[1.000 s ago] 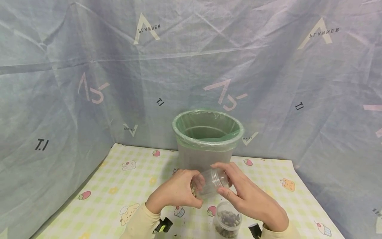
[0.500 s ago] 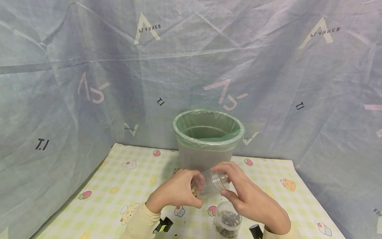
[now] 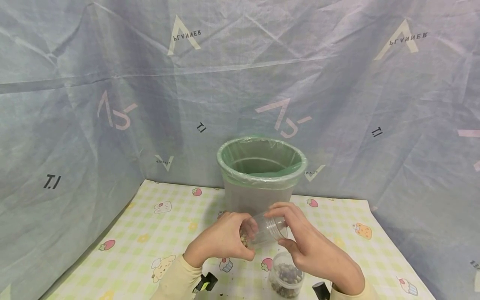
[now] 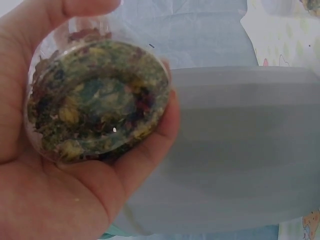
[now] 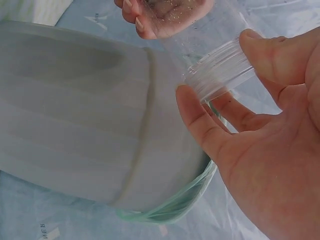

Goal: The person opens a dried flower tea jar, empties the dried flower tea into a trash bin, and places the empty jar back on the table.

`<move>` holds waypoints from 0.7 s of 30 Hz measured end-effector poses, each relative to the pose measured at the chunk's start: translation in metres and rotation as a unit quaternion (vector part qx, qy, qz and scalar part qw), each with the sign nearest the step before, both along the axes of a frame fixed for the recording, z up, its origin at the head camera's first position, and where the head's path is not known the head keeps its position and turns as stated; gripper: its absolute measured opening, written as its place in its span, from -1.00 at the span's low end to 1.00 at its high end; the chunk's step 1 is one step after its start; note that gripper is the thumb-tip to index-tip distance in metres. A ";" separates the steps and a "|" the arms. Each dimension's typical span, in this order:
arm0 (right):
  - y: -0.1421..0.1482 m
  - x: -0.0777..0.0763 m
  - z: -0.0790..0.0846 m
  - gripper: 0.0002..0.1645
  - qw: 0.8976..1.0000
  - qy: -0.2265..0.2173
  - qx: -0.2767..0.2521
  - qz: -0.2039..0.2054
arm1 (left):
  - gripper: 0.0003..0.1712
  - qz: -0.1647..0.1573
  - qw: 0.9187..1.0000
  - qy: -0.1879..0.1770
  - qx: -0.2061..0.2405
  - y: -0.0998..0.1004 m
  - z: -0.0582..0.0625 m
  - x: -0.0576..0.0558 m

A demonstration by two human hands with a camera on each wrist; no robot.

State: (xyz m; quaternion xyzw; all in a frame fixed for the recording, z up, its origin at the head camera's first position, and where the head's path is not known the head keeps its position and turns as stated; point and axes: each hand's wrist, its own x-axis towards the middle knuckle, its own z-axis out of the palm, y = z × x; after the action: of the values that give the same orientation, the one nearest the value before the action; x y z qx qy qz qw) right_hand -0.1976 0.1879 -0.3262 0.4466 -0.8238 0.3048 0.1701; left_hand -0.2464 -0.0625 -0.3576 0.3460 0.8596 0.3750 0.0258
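A clear plastic jar is held tilted on its side above the cloth, in front of the bin. My left hand grips it round the bottom end. Dried petals and leaves show through that base in the left wrist view. At the other end, fingers and thumb of my right hand hold the clear lid by its edge, beside the ridged neck. Below the right hand, a second clear tub with dark, crumbly pieces in it stands on the cloth.
A grey bin with a green liner folded over its rim stands just behind the hands. The checked cloth bears a few dark crumbs near the front. Grey-blue fabric hangs round the back and sides.
My right thumb has shifted slightly to the right and down along the lid, and the right hand has turned a little. The left hand and jar stay in place.
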 end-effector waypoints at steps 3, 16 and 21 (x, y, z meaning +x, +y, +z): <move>0.000 0.000 0.000 0.02 1.000 -0.001 0.000 -0.002 | -0.55 0.001 1.000 0.002 0.000 0.001 0.000 0.000; 0.002 -0.004 0.000 -0.10 0.999 0.033 -0.004 -0.033 | -0.56 0.007 1.000 0.005 -0.004 0.003 0.001 0.002; -0.001 -0.004 -0.002 -0.23 0.997 0.019 -0.013 -0.079 | -0.56 0.007 1.000 0.000 -0.007 0.004 0.001 0.002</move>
State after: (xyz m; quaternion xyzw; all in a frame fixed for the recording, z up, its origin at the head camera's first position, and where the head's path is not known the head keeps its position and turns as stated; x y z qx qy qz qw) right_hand -0.2016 0.1866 -0.3285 0.3838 -0.8492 0.2920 0.2152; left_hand -0.2443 -0.0587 -0.3563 0.3399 0.8647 0.3689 0.0253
